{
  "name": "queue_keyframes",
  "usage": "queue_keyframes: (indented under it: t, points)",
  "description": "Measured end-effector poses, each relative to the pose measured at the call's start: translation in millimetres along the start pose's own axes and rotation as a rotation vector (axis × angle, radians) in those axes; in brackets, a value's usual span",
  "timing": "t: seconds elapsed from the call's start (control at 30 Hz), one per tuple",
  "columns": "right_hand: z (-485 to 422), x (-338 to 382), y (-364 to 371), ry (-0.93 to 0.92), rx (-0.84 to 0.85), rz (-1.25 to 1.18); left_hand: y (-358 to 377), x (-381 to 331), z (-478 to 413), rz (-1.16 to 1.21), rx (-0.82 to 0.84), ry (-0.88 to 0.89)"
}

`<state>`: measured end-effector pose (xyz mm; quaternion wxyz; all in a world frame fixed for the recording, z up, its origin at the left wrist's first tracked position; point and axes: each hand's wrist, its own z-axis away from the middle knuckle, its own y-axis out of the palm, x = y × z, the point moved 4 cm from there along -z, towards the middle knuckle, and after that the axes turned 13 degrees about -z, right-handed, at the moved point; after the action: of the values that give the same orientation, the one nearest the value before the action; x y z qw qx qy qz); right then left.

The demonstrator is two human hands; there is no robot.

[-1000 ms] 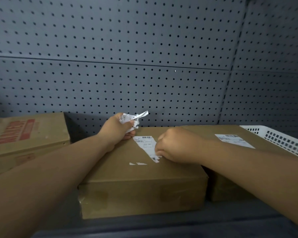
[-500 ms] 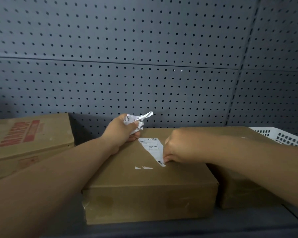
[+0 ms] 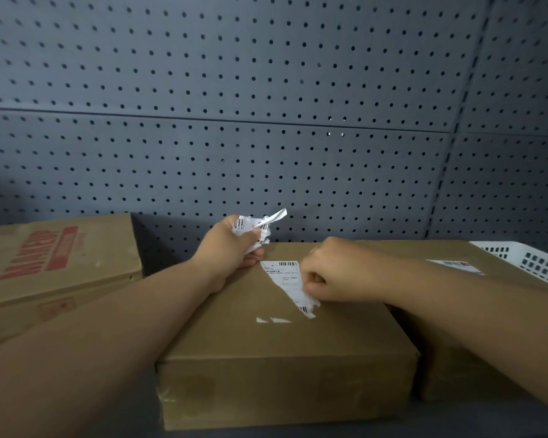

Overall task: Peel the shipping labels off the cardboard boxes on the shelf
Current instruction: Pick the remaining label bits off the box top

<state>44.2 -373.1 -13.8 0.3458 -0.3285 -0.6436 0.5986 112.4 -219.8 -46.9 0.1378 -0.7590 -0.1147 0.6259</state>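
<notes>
Item: label point(image 3: 284, 278), thin sticky paper, likely tears readily; partly torn, atop middle box point(image 3: 266, 358). Grip point: lifted ragged corner at its 5 o'clock. Right hand point(image 3: 332, 273) pinches that edge; left hand point(image 3: 231, 248) clutches crumpled scraps point(image 3: 260, 227) at 10 o'clock.

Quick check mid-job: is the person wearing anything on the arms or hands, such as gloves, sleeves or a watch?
Nothing shows. The left hand and right hand are ungloved, with no rings on the fingers in view. The left forearm and right forearm are bare up to the frame's edge: no sleeves, watch, wristband or markings.
</notes>
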Motion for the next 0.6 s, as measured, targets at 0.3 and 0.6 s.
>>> queue_keyframes:
  t: [0.3, 0.6]
  points:
    - [-42, -48, 7, 0.378, -0.106, -0.5, -1, 1, -2, 0.003, -0.034, -0.011]
    - [-56, -41, 22, 0.387, -0.154, -0.408, -1, 4, -6, -0.003, -0.04, -0.006]
